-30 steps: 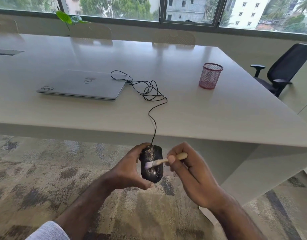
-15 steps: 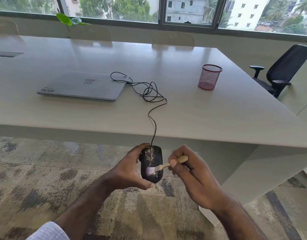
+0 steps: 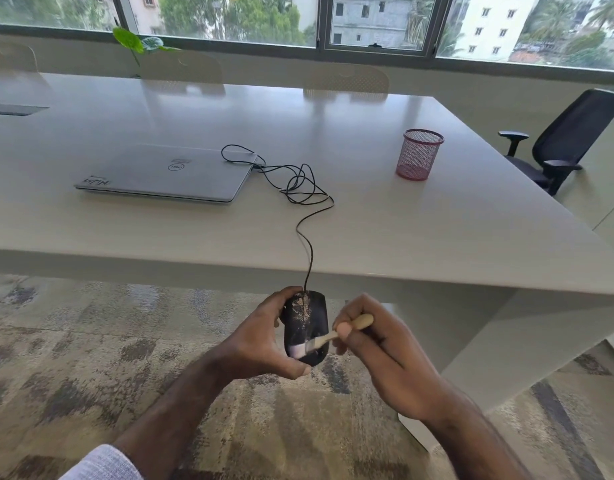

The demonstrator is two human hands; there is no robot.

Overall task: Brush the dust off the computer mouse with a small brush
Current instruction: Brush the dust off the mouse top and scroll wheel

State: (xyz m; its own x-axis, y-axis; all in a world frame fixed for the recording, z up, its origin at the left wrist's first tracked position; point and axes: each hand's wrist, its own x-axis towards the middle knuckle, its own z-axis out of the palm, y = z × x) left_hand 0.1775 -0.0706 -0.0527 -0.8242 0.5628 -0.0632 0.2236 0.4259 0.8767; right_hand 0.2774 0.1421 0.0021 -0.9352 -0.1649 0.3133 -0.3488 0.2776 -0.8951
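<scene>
While the left hand (image 3: 260, 344) is gripping the dusty black wired computer mouse (image 3: 307, 327) off the table edge, above the carpet, the right hand (image 3: 378, 355) is pinching the small wooden-handled brush (image 3: 328, 339), bristles touching the mouse's near end. Mid-brushing, I'd say: pale dust is sitting along the far centre seam, so next strokes likely need to target there. Cord is trailing onto the pale table (image 3: 437, 237) toward the closed silver laptop (image 3: 167, 174).
</scene>
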